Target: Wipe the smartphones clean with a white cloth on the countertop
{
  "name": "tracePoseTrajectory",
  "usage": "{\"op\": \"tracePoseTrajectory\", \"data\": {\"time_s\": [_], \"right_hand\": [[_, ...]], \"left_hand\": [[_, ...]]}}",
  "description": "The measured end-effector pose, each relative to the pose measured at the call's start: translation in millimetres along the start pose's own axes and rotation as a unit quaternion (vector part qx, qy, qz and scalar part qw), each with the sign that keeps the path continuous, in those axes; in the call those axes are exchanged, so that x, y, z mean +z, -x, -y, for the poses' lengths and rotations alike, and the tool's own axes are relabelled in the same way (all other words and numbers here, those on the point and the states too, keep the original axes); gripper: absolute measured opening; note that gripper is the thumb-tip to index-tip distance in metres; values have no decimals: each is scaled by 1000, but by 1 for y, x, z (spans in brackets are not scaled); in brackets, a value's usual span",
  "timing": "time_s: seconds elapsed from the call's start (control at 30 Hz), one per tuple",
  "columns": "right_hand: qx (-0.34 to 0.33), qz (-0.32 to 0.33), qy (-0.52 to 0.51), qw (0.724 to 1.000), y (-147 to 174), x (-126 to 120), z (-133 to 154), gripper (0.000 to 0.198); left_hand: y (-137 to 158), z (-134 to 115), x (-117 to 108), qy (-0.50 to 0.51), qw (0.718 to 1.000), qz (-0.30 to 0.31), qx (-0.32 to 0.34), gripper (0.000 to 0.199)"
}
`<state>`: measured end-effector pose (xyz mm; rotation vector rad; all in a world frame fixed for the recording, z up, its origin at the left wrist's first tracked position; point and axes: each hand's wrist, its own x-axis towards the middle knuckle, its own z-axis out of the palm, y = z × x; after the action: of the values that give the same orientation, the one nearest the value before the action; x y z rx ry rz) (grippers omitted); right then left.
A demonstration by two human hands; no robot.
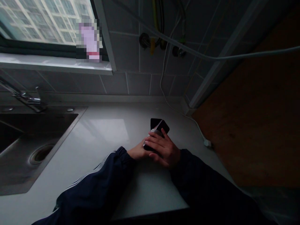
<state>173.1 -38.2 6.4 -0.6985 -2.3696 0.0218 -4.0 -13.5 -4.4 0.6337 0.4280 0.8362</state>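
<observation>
Steel forms the sink [67,137], at the left, with a tap [32,99] at its back rim. Right of it runs the pale worktop [82,156]. The left hand [138,151] reaches in over the middle ground between the near and far edges, low beside a small dark thing [147,147] with a shiny rim; its fingers are mostly hidden, so I cannot tell whether they grip. Just beyond, towards the far right corner, two black slabs [165,125] overlap at an angle, partly covered. The right hand [172,153] lies across the dark thing, fingers somewhat spread and one pointing forward; whether they pinch it is unclear.

For clean handling, the left hand would do best as a steady support, wrist low to the worktop, while the right presses lightly with its fingertips, clear of the slabs. In this dim light, opening the fingers would help sight. Farther right, a cord [196,123] ends at a plug [207,143] near the brown panel [253,125].
</observation>
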Motion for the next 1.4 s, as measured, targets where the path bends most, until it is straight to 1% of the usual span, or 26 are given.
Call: {"op": "tracePoseTrajectory", "data": {"time_s": [0.07, 0.13, 0.2, 0.3, 0.4, 0.47, 0.57, 0.7, 0.8, 0.93, 1.07, 1.2, 1.27, 1.4], "right_hand": [[32, -20, 20, 999, 0, 0, -5, 48], [81, -42, 47, 995, 0, -2, -11, 50], [128, -53, 65, 988, -1, -5, -16, 53], [172, -67, 70, 980, -1, -7, -20, 56], [168, -70, 63, 981, 0, -6, -21, 58], [138, -54, 58, 987, 1, -5, -20, 59], [92, -23, 57, 994, 3, -2, -19, 60], [65, 17, 57, 996, 3, 2, -16, 58], [64, 40, 53, 996, 3, 3, -15, 55], [76, 29, 51, 995, 3, 2, -18, 52], [98, 17, 57, 993, 2, -1, -23, 52], [122, 7, 61, 991, 3, -1, -25, 49], [116, 12, 51, 992, 3, 0, -25, 48], [84, 14, 16, 996, 3, -1, -21, 44]], "left_hand": [[2, 1, -1, -67, 998, 21, -3, 81], [5, 1, -1, -144, 988, 54, 1, 94], [6, 1, 0, -185, 979, 86, 7, 101], [4, 0, 1, -142, 984, 110, 5, 101], [-1, 1, 0, -76, 990, 115, -7, 91], [-3, 3, -1, -54, 993, 103, -15, 83], [-6, 5, -5, -18, 997, 68, -27, 72], [-8, 5, -7, 49, 998, 18, -32, 67], [-9, 3, -4, 81, 996, -17, -19, 64], [-11, 0, -1, 105, 993, -54, -4, 52], [-11, -2, -5, 96, 993, -74, 12, 48], [-10, -4, -9, 81, 992, -92, -4, 45], [-11, -5, -8, 87, 991, -102, -2, 43], [-12, -5, -5, 113, 986, -119, 27, 42]]}}
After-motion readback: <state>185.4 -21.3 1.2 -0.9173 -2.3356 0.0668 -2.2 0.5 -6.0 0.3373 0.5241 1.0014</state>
